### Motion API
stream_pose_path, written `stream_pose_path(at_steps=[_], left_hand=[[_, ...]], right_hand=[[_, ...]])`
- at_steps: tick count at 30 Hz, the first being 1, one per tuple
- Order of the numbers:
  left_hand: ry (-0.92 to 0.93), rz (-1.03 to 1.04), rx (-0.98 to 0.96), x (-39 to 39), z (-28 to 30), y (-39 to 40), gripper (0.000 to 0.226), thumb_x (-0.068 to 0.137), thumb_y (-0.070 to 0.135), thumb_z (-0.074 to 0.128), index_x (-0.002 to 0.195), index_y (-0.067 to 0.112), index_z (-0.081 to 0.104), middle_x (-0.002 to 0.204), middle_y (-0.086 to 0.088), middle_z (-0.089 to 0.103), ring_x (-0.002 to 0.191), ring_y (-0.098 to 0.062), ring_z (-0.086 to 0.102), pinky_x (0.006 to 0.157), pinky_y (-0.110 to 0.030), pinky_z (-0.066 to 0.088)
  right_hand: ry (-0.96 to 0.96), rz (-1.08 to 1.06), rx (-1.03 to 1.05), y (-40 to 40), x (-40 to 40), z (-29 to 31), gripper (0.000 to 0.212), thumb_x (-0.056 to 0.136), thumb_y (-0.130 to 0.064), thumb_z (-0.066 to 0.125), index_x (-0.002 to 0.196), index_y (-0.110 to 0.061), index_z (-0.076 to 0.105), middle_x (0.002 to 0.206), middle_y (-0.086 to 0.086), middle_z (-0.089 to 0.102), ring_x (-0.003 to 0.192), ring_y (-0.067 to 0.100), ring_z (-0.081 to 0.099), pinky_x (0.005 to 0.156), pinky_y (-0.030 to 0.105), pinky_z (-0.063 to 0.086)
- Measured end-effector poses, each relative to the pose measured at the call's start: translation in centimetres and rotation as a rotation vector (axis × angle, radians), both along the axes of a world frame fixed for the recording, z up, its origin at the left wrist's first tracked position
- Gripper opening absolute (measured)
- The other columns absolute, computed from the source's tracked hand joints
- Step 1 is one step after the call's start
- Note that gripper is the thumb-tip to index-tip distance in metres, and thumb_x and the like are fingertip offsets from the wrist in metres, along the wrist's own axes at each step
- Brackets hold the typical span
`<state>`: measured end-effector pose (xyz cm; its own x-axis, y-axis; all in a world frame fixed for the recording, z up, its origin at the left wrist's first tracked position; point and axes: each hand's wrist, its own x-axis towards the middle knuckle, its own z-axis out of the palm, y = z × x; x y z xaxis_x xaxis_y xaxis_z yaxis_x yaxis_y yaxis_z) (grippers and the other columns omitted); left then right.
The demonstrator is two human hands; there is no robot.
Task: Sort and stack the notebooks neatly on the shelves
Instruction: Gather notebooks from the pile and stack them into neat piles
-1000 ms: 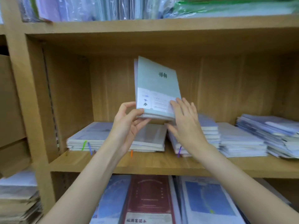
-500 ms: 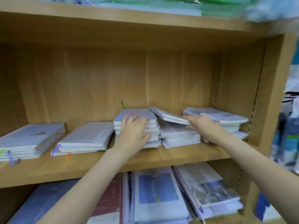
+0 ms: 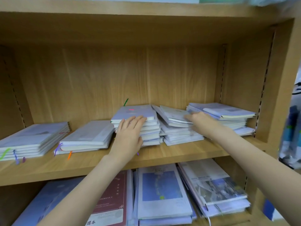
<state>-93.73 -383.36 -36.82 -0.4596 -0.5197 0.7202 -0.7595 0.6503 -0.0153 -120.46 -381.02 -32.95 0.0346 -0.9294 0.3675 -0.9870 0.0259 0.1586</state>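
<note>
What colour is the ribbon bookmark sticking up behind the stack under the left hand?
Green; the ribbon bookmark shows in the head view.

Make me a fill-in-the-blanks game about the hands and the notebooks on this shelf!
1. The left hand rests on the front of a notebook stack with a ____ ribbon sticking up behind it.
2. The right hand touches a notebook that lies ____, not flat.
3. The middle shelf holds ____ stacks of notebooks.

Missing words: green; tilted; five
</note>
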Motion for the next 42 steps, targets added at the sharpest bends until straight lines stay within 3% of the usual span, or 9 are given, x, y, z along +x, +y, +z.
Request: stream_pose_path(at_steps=[2, 4, 8, 13, 17, 21, 27, 32, 42], left_hand=[[-0.024, -0.005, -0.021, 0.0, -0.4, 0.1, 0.067, 0.066, -0.007, 0.067, 0.130, 0.005, 0.051, 0.134, -0.012, 0.052, 0.126, -0.038, 0.045, 0.106, -0.051, 0.032], [-0.032, -0.006, -0.023, -0.1, -0.8, 0.2, 0.068, 0.060, -0.009, 0.070, 0.124, 0.001, 0.054, 0.131, -0.016, 0.054, 0.122, -0.042, 0.049, 0.099, -0.055, 0.039], [-0.048, 0.021, -0.041, -0.4, -1.0, 0.6, 0.069, 0.060, -0.008, 0.069, 0.127, 0.001, 0.052, 0.135, -0.016, 0.050, 0.125, -0.042, 0.045, 0.100, -0.054, 0.037], [-0.053, 0.050, 0.035, 0.1, -0.1, 2.1, 0.065, 0.089, 0.008, 0.044, 0.148, 0.015, 0.019, 0.156, -0.001, 0.012, 0.145, -0.020, 0.006, 0.116, -0.036, 0.000], [0.170, -0.006, 0.011, 5.1, -1.5, 2.6, 0.053, 0.079, 0.013, 0.037, 0.130, 0.005, 0.049, 0.138, -0.012, 0.047, 0.128, -0.024, 0.038, 0.110, -0.045, 0.022], [0.393, 0.112, 0.061, 11.9, -2.6, 1.9, 0.051, 0.084, 0.006, 0.048, 0.134, 0.002, 0.043, 0.138, -0.015, 0.045, 0.129, -0.028, 0.039, 0.110, -0.044, 0.029], [0.565, 0.178, 0.385, 20.2, -2.4, -0.3, 0.078, 0.079, 0.011, 0.069, 0.143, 0.004, 0.025, 0.144, -0.014, 0.035, 0.136, -0.026, 0.031, 0.106, -0.025, 0.025], [0.480, 0.131, 0.595, 22.8, -2.1, -2.0, 0.087, 0.075, 0.016, 0.076, 0.145, 0.013, 0.025, 0.139, -0.008, 0.047, 0.126, -0.021, 0.046, 0.097, -0.020, 0.033], [0.540, 0.060, 0.646, 24.0, -2.6, -4.3, 0.080, 0.072, 0.013, 0.078, 0.140, 0.013, 0.037, 0.127, -0.004, 0.058, 0.118, -0.020, 0.054, 0.103, -0.036, 0.040]], right_hand=[[-0.102, 0.209, -0.042, 1.4, 1.7, -0.2, 0.052, 0.092, -0.003, 0.052, 0.141, -0.015, 0.039, 0.144, 0.011, 0.038, 0.124, 0.028, 0.044, 0.096, 0.034, 0.042], [-0.207, 0.304, -0.058, 1.9, 3.4, -0.9, 0.055, 0.094, -0.021, 0.055, 0.145, -0.018, 0.033, 0.148, 0.004, 0.036, 0.133, 0.024, 0.036, 0.107, 0.032, 0.031], [-0.404, 0.249, -0.213, 1.2, 5.0, -1.9, 0.036, 0.095, -0.029, 0.051, 0.131, -0.024, 0.054, 0.132, 0.000, 0.053, 0.121, 0.025, 0.045, 0.099, 0.040, 0.035], [-0.367, 0.046, -0.153, 0.3, 6.6, -1.1, 0.032, 0.095, -0.026, 0.053, 0.126, -0.021, 0.058, 0.128, 0.007, 0.050, 0.121, 0.028, 0.043, 0.098, 0.042, 0.036], [-0.414, 0.132, -0.353, 1.2, 8.6, -0.3, 0.033, 0.090, -0.014, 0.058, 0.122, -0.009, 0.059, 0.116, 0.015, 0.052, 0.110, 0.034, 0.047, 0.089, 0.034, 0.034], [-0.438, 0.483, -0.699, 2.3, 15.8, 0.3, 0.023, 0.079, -0.006, 0.058, 0.100, 0.000, 0.066, 0.112, 0.021, 0.056, 0.107, 0.032, 0.047, 0.091, 0.023, 0.028], [-0.470, 0.720, -0.299, -0.1, 28.6, -2.5, 0.038, 0.084, -0.020, 0.055, 0.117, -0.003, 0.058, 0.128, 0.018, 0.049, 0.121, 0.034, 0.045, 0.103, 0.027, 0.027], [-0.356, 0.205, -0.027, -3.0, 31.5, -5.9, 0.056, 0.097, -0.042, 0.041, 0.146, -0.024, 0.022, 0.155, 0.009, 0.006, 0.140, 0.042, 0.008, 0.115, 0.048, 0.010], [-0.707, 0.325, -0.101, -4.0, 30.4, -5.3, 0.039, 0.096, -0.030, 0.049, 0.134, -0.020, 0.051, 0.145, 0.011, 0.037, 0.135, 0.024, 0.033, 0.102, 0.023, 0.024]])
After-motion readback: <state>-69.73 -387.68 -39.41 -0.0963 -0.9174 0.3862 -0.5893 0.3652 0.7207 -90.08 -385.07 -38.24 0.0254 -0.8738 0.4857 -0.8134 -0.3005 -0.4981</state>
